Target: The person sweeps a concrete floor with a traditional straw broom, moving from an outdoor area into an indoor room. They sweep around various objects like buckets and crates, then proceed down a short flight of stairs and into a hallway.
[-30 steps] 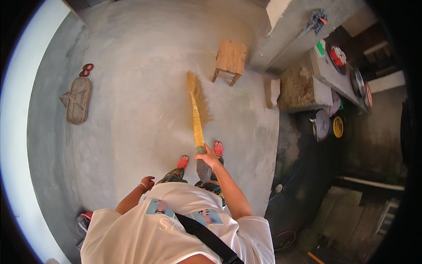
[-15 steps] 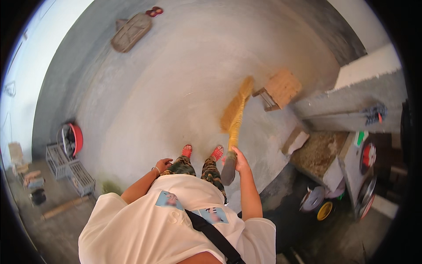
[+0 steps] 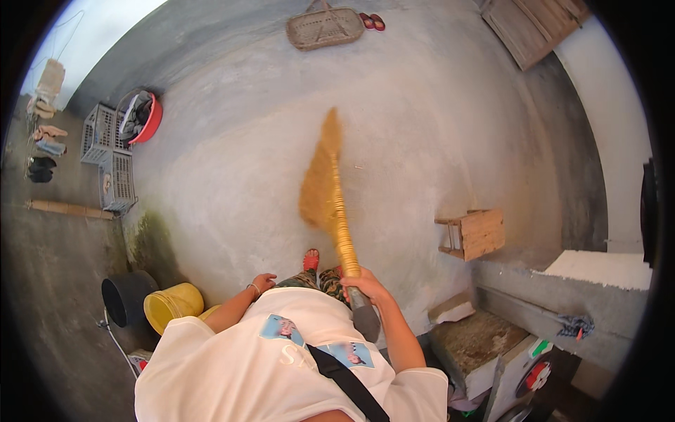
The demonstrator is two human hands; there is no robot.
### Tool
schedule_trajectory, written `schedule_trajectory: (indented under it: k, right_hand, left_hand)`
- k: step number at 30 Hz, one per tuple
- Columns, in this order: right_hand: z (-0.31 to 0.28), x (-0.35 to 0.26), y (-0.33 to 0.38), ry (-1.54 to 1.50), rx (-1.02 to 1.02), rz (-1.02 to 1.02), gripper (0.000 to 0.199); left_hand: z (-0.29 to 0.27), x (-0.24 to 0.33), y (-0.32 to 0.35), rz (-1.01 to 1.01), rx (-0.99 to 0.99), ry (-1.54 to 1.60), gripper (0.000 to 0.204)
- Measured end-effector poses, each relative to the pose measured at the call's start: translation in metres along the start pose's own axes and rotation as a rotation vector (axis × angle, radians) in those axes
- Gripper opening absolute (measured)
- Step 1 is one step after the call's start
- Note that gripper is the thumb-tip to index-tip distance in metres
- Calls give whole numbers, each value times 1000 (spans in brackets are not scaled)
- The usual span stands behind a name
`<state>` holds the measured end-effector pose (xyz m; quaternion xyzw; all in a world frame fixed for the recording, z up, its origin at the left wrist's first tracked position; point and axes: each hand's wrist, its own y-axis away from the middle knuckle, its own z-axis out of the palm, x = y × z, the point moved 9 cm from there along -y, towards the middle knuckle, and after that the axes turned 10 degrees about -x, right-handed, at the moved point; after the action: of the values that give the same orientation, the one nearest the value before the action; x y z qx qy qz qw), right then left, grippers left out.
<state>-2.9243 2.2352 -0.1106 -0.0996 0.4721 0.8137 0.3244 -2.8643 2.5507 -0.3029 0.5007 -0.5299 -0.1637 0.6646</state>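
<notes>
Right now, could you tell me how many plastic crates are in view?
2: one grey crate beside the red basin at the left, and a second grey crate just below it. Others may be hidden.

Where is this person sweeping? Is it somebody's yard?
Probably a home's outdoor yard. The floor is bare concrete in sunlight. A red basin and plastic crates sit at its edge, and sandals lie by a woven tray. The right hand grips a straw broom.

- Open concrete floor [image 3: 232, 183] ahead and left of broom [image 3: 325, 184].
- Blocked right by wooden stool [image 3: 474, 233] and concrete ledge [image 3: 555, 309].
- Hemmed lower left by yellow bucket [image 3: 172, 304], black bucket [image 3: 126, 295].
- Crates [image 3: 112, 158] along left edge.
</notes>
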Motion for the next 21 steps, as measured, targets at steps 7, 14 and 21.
schedule_trajectory:
  k: [7,14,21]
  right_hand:
    - [33,18,-120,156,-151,163,21]
    - [-70,12,-72,71,58,115,28]
    - [-124,-28,-25,250,520,-163,48]
  left_hand:
    - [-13,-11,31,81,94,208,34]
    - [-23,-31,52,43,120,216,35]
    - [-13,-61,24,-4,42,279,35]
